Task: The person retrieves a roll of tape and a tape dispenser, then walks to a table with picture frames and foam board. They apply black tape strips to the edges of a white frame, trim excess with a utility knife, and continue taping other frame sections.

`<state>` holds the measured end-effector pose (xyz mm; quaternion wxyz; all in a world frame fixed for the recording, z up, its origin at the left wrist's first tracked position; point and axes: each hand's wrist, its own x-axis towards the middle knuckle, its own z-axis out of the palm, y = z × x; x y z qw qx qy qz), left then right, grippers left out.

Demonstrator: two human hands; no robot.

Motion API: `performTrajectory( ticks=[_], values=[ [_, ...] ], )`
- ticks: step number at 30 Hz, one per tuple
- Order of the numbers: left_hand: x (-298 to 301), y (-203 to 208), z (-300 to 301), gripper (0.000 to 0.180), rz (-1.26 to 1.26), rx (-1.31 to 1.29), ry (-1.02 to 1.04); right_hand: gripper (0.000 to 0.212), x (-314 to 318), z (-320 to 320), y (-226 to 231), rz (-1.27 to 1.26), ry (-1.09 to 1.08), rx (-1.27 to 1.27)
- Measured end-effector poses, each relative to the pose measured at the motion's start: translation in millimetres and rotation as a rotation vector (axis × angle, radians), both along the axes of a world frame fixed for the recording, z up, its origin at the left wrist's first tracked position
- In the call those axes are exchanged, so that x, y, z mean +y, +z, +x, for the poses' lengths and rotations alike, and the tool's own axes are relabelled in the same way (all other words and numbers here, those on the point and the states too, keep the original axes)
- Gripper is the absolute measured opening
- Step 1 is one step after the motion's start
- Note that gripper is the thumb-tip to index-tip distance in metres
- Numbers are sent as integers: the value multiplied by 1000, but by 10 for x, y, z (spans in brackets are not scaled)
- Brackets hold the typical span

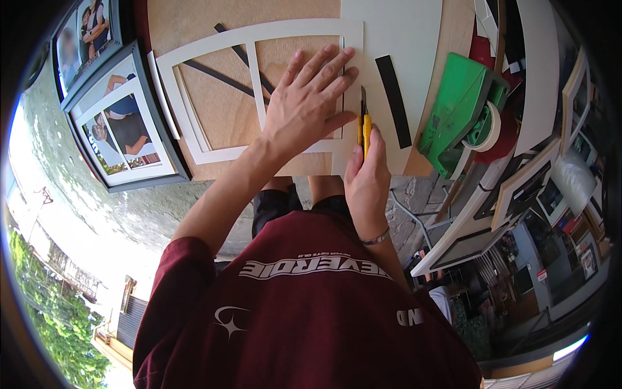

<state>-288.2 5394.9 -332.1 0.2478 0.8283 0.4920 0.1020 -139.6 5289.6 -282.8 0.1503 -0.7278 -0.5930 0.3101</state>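
Note:
My left hand (308,94) lies flat with fingers stretched over the right part of a white picture mat (223,155) that has two window openings. A yellow utility knife (367,128) is gripped in my right hand (368,185). Its blade points away from me, beside the mat's right border and close to my left thumb. Under that border lies a white board (398,39), with a short black strip (393,102) on it. Through the mat's openings a long dark strip (220,78) and another dark strip (241,53) show on the plywood tabletop (188,13).
A green tape dispenser (457,97) with a roll of masking tape (487,128) stands at the right edge. On the left lean a framed photo (123,126) and a second framed photo (87,42). Several frames are stacked farther right.

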Motion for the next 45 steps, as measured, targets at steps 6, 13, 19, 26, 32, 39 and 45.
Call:
performTrajectory(
  ticks=[6, 13, 19, 26, 32, 39, 45],
  values=[
    [-3, 14, -10, 64, -25, -27, -2, 54, -108, 5, 7, -6, 9, 2],
    [-7, -7, -5, 68, 4, 11, 0, 53, -267, 22, 28, -14, 25, -53],
    [-7, -7, -3, 68, 5, 11, 1, 52, -340, 27, 57, -40, 21, -61],
    [-5, -1, 3, 67, 5, 2, 1, 52, -425, 23, 88, -48, 9, -40],
    [-18, -17, -5, 66, 10, 4, 10, 53, -547, 27, 95, -79, 5, -33],
    [12, 33, 17, 66, -17, 21, -4, 51, -742, 92, 141, -103, -17, 12],
    [-165, 143, -78, 63, -44, -94, 70, 43, -1087, 704, 475, 104, -336, 134]
  ],
)
